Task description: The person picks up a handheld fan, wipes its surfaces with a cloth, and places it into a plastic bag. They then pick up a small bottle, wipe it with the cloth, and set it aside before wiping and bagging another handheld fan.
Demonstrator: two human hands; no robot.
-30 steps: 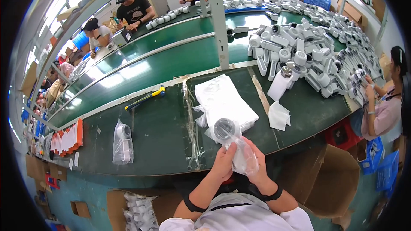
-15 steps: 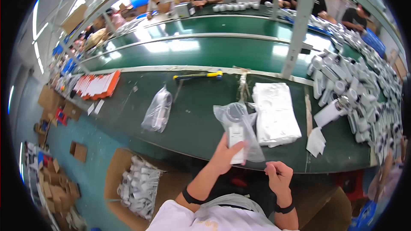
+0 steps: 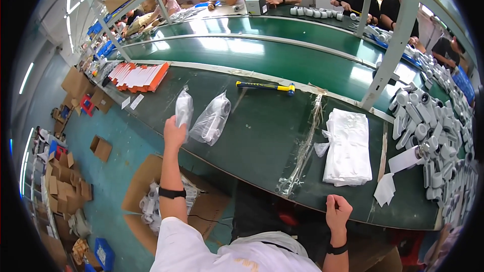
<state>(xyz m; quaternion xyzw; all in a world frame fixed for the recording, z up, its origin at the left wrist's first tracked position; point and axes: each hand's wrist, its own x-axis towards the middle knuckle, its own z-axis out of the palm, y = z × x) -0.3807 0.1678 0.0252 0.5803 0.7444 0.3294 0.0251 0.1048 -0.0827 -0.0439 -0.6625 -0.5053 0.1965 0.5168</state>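
My left hand [image 3: 174, 134] reaches out over the left part of the green table, closed on the lower end of a bagged white plastic device [image 3: 184, 109] in a clear bag. Just right of it lies a second bagged white device [image 3: 213, 119], apart from my hand. My right hand [image 3: 339, 212] hovers by the table's front edge, curled into a loose fist, and nothing shows in it. Beyond that hand rests a thick stack of white plastic bags [image 3: 347, 147].
A yellow-and-black hammer [image 3: 266, 87] lies near the table's back rail. Orange-edged cards [image 3: 143, 75] sit at far left. Grey-white plastic parts [image 3: 428, 121] pile up at right, beside a white bottle-like item [image 3: 405, 158]. An open carton [image 3: 142, 171] stands below the table. Co-workers sit opposite.
My left hand has swung left across the table with the bagged device, to beside the other bag. The right hand stays closed near the front edge. The view has shifted left.
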